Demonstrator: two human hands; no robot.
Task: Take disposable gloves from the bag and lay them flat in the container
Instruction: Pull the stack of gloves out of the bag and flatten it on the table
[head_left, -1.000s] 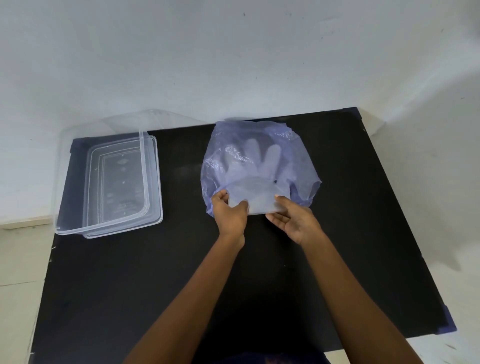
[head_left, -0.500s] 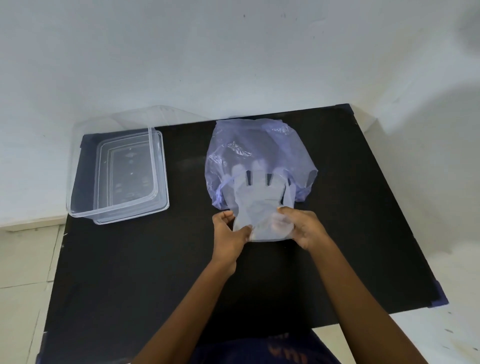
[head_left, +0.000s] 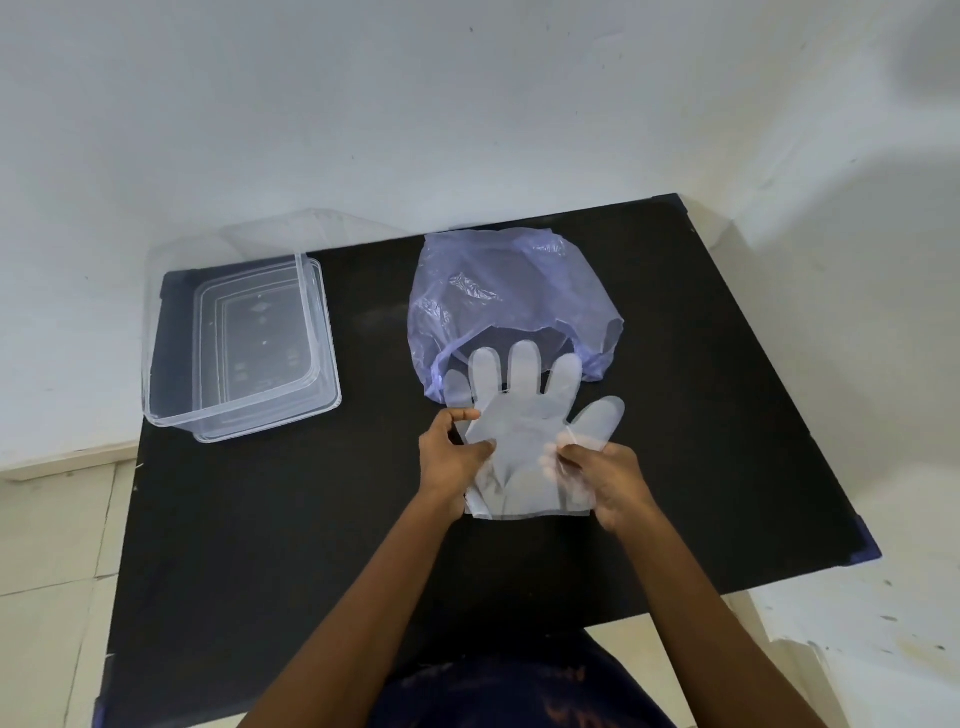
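The gloves (head_left: 524, 441) now lie almost fully clear of the bag (head_left: 498, 291) (fingertips at its mouth), pinched between left hand (head_left: 449, 462) and right hand (head_left: 608, 478).

Even, soft indoor light, no hard glare. Faint shadow on wall (head_left: 909, 171) top right. Wide-angle bend at edges. Sharp overall; slight blur at right hand (head_left: 608, 480) fingertips.

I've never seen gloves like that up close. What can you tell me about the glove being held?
The disposable glove is thin, see-through, whitish plastic film, cut flat with five spread fingers pointing away from the person. It is nearly out of the purple bag; its fingertips still overlap the bag's open mouth. The left hand pinches its left edge and the right hand its right, near the cuff, over the black table. More than one layer may be there.
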